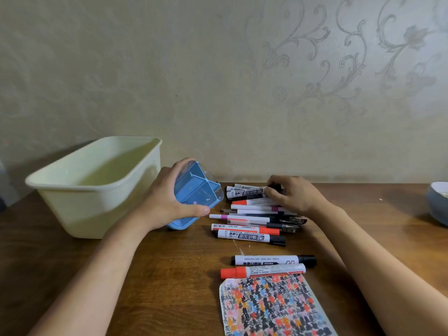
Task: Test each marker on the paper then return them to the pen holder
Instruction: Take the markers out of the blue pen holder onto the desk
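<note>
1. A cream plastic tub [94,187] stands at nine o'clock on the wooden table [169,275], just beside the left hand [167,202]; a grey-blue bowl [437,202] sits at three o'clock, well apart from everything else; patterned wallpaper [242,81] fills the view above the table.
2. The left hand grips the blue pen holder [196,195], thumb along its lower wall and fingers over the top; the holder is tipped on its side, its divided mouth facing three o'clock toward the pile of markers and pens [257,214].
3. The right hand [293,195] rests at the top of that pile, fingers curled onto the black whiteboard markers [244,192]; whether it truly pinches one or only touches them I cannot tell.
4. The pile lies with long axes running nine to three o'clock; the nearest black-capped marker [249,237] has its cap toward three o'clock; the red-capped marker [244,229] above it likewise.
5. Below, apart from the pile, a black marker [274,260] and a red marker [263,271] lie parallel, the red cap toward nine o'clock, touching the top edge of the scribbled paper [274,306].
6. The bowl is cut off by the right edge; the paper by the bottom edge; the holder's base is hidden behind the left palm; thin pens in mid-pile overlap and are hard to tell apart.
</note>
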### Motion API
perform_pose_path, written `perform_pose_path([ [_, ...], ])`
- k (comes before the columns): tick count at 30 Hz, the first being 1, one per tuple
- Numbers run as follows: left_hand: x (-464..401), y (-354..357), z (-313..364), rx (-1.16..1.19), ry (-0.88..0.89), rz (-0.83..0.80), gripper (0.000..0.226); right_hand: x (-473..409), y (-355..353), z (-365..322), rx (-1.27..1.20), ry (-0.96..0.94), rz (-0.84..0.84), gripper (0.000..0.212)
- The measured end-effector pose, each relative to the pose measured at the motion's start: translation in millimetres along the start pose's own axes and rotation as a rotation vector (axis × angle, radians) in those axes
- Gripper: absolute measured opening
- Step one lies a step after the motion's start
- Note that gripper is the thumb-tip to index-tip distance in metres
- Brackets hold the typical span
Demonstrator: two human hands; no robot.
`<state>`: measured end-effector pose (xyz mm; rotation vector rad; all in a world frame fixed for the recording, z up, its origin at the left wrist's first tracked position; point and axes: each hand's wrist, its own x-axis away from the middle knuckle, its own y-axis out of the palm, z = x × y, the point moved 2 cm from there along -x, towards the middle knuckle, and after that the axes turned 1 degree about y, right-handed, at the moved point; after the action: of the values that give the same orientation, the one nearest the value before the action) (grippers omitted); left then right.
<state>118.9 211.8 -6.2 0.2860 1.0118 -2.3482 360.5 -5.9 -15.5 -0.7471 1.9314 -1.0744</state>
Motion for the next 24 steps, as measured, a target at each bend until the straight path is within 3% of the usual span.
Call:
perform_pose_path([
  [7, 0, 0, -1, 0.009, -0.004, 0.023, 0.106, -1, 3, 5, 0.107, -0.047, 0.006, 0.021],
  [17, -1, 4, -3, 0.034, -0.002, 0.097, 0.106, 0, 3, -5, 0.099, -0.046, -0.042, 0.045],
  [24, 1, 15, -1, 0.017, -0.056, 0.249, 0.104, -5, -6, -33, 0.163, -0.100, -0.038, 0.030],
])
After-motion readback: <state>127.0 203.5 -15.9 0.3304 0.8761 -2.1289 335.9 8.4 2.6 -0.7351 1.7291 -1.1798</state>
